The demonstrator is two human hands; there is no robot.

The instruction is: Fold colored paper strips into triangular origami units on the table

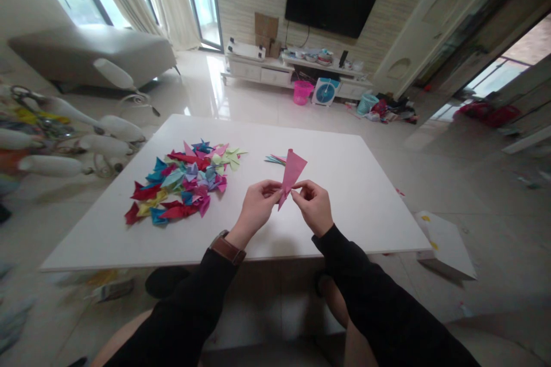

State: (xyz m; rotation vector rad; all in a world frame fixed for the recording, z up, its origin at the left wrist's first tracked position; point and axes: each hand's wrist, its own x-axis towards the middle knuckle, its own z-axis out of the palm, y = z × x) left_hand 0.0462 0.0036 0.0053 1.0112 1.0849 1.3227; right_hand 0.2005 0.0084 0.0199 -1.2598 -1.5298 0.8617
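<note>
A partly folded sheet of pink origami paper is held up over the white table. My left hand pinches its lower left side between thumb and fingers. On the other side, my right hand is closed on the paper's lower right edge with thumb and forefinger. The paper's wide pointed part stands up, and a narrow tip sticks out below my fingers. Just behind it lies a small fan of coloured paper sheets, partly hidden by the pink piece.
Many-coloured folded paper pieces lie heaped on the table's left half. A chandelier with white shades is to the left of the table. A white box sits on the floor at the right. Beyond are a pink basket and a fan.
</note>
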